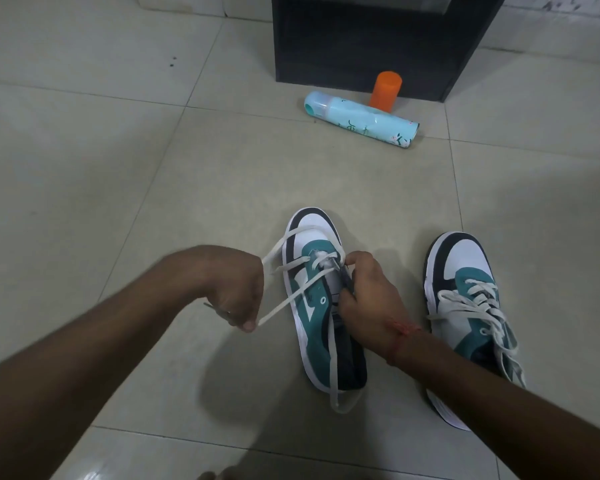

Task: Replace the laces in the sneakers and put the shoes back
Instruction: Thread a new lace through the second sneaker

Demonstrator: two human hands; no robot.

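Two sneakers are seen on the tiled floor (pixel 84 133), both white, teal and dark navy, with white soles. The unlaced sneaker (pixel 321 306) lies in the lower middle of the frame, tipped on its side, and only its lowest eyelets near the toe are threaded. One white lace (pixel 284 301) runs from these eyelets: one part is pulled toward the left of the frame, the other hangs down past the heel. The laced sneaker (pixel 471 306) stands upright at the lower right, fully threaded with a loose white lace.

The lace is pinched by the left hand (pixel 238 296), whose fingers are curled around it, and is held taut. The eyelet edge of the unlaced sneaker is gripped by the right hand (pixel 368 296), with fingers bent; a red thread (pixel 400 336) is worn on this wrist.

One light blue spray can (pixel 361 119) lies on its side in the upper middle, and its writing cannot be read. One orange cap (pixel 386 90) stands behind it, before one dark cabinet (pixel 378 39).
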